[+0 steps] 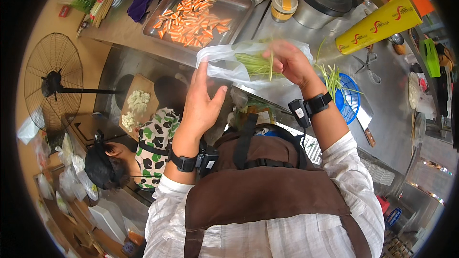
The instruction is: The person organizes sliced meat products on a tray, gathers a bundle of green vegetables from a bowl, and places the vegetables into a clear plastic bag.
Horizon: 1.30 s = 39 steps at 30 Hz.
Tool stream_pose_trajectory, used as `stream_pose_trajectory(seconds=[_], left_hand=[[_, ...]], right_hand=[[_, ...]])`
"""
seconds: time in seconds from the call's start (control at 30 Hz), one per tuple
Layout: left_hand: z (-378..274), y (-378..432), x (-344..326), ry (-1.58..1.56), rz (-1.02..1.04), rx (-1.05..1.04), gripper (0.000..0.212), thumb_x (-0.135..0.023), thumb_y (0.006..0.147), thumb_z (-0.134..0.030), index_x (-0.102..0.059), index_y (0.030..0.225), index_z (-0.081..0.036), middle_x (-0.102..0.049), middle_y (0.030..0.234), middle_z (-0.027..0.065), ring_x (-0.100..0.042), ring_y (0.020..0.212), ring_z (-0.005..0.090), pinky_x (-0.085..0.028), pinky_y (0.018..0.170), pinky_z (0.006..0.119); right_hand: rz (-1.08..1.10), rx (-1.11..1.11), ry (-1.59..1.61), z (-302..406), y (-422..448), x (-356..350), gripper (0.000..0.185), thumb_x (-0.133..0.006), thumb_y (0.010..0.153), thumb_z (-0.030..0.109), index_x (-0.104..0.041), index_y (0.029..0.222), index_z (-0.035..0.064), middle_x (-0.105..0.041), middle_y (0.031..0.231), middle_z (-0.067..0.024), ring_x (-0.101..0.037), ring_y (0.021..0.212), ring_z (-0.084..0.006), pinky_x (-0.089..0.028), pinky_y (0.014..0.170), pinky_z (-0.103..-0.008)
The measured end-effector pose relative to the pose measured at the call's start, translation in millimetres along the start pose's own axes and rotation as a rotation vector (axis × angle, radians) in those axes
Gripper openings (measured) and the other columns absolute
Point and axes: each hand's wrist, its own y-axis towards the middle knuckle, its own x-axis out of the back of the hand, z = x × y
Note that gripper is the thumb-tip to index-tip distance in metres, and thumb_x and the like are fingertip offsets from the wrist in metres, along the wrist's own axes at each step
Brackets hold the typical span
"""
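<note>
A thin translucent plastic bag lies at the steel worktop's front edge, with green vegetable stalks in it. The fingertips of my left hand hold up the bag's left rim, the thumb standing apart. Over the stalks curls my right hand, blurred by motion. One stalk runs upright beside its fingertips, and whether it is gripped is unclear. More cut stalks hang across a blue plastic basket near my right forearm. Beneath that basket's edge lies a knife with a wooden handle.
A steel tray of orange-and-white triangular pieces stands at the back. Scissors, a yellow roll, a lidded cup and a lidded steel pot are to the right. Another person is close on my left, near a chopping board.
</note>
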Motion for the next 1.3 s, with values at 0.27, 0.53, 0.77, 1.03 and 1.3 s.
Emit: stream_pose_trajectory(seconds=[0.27,0.53,0.77,1.03,1.3], left_hand=[[-6,6,-2,0.005,0.033,0.001,0.070,-0.064,0.084,-0.008,-0.028,0.143,0.004,-0.038,0.142,0.0272,-0.042,0.130,0.0374,-0.041,0.103,0.040],[9,2,-5,0.025,-0.032,-0.070,0.066,-0.062,0.088,-0.001,-0.029,0.145,0.002,-0.048,0.135,0.0164,-0.057,0.109,0.0200,-0.048,0.093,0.033],[8,-13,-12,-0.141,-0.157,-0.065,0.054,-0.066,0.086,-0.007,-0.044,0.134,0.005,-0.054,0.128,0.0213,-0.056,0.116,0.0280,-0.045,0.094,0.034],[1,-7,-22,-0.247,-0.124,-0.008,0.052,-0.064,0.088,-0.003,-0.044,0.135,0.002,-0.054,0.127,0.0150,-0.057,0.108,0.0179,-0.048,0.089,0.029],[4,-6,-20,-0.322,-0.103,0.019,0.050,-0.059,0.091,0.000,-0.041,0.138,0.005,-0.055,0.127,0.0143,-0.056,0.109,0.0169,-0.045,0.094,0.029]], right_hand=[[0.135,0.089,0.122,10,-30,3,0.014,-0.053,0.096,0.016,-0.057,0.106,0.0062,-0.067,0.094,-0.0083,-0.045,0.056,-0.0086,-0.037,0.054,-0.0242],[0.374,-0.217,-0.588,-58,-90,-18,0.010,-0.061,0.092,0.011,-0.064,0.100,0.0072,-0.066,0.080,0.0005,-0.058,0.071,-0.0059,-0.044,0.058,-0.0220],[0.143,-0.251,-1.176,-205,-70,35,0.026,-0.056,0.088,0.017,-0.063,0.111,0.0077,-0.066,0.099,-0.0200,-0.062,0.095,-0.0384,-0.049,0.082,-0.0442],[0.263,-0.417,-1.354,-231,-80,54,0.036,-0.055,0.088,0.019,-0.061,0.120,0.0039,-0.065,0.108,-0.0234,-0.060,0.103,-0.0398,-0.048,0.088,-0.0466],[-0.039,-0.365,-0.557,-49,-181,31,0.025,-0.062,0.090,0.018,-0.066,0.108,0.0007,-0.069,0.086,-0.0080,-0.062,0.065,-0.0144,-0.051,0.062,-0.0272]])
